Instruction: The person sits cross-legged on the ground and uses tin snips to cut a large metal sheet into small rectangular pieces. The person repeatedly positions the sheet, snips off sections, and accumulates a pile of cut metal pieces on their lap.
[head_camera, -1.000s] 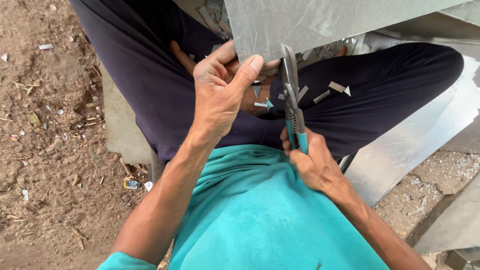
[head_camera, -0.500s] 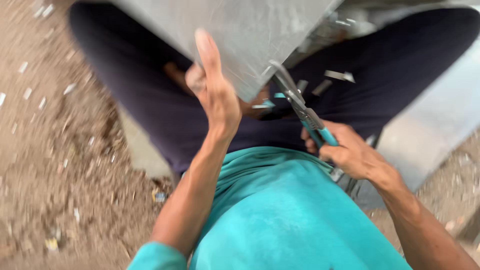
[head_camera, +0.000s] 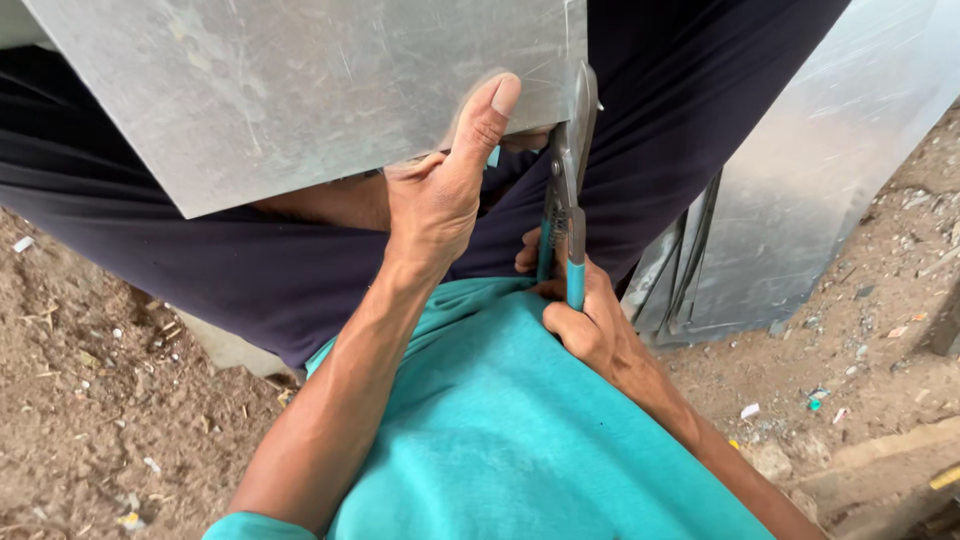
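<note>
Left hand (head_camera: 435, 205): grips the lower edge of the metal sheet (head_camera: 300, 90), thumb pressed flat on its face.
Right hand (head_camera: 585, 320): closed around the teal handles of the tin snips (head_camera: 566, 190).
Snips' blades: at the sheet's right edge.
Lap: dark trousers (head_camera: 200, 270), teal shirt (head_camera: 500, 430).
Ground (head_camera: 90, 400): dirt, littered with scraps.
Right side: another metal sheet (head_camera: 800, 190), leaning.

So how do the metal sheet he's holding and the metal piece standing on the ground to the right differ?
The held sheet is flat, lifted over the lap, pinched by the left hand with the snips at its right edge. The standing metal piece rests on the dirt ground, leaning and untouched, with bent edges near its base. The held sheet looks scratched and dull; the standing one is blurrier. Both are grey, galvanised-looking metal.
</note>
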